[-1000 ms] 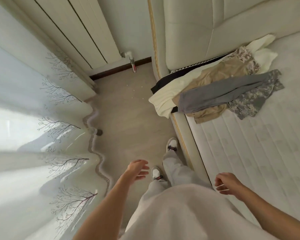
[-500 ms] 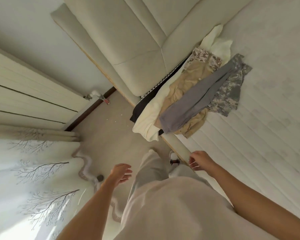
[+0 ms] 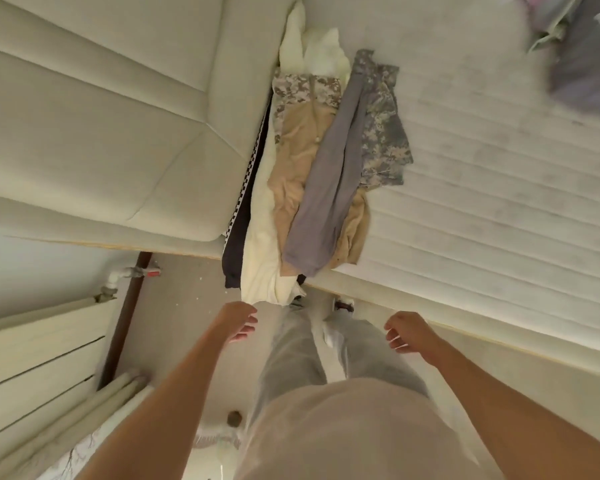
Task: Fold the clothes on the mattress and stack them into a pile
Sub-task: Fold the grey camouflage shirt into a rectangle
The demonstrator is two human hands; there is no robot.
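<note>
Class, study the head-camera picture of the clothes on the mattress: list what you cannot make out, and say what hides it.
- Black garment, head view: mostly covered by the cream garment; its type is unclear.
- Tan garment: the grey garment lies over it, hiding its shape.
- Bundle of fabric at top right: blurred and cut by the frame edge.
- Right hand: fingers curl away, so its palm is unseen.
</note>
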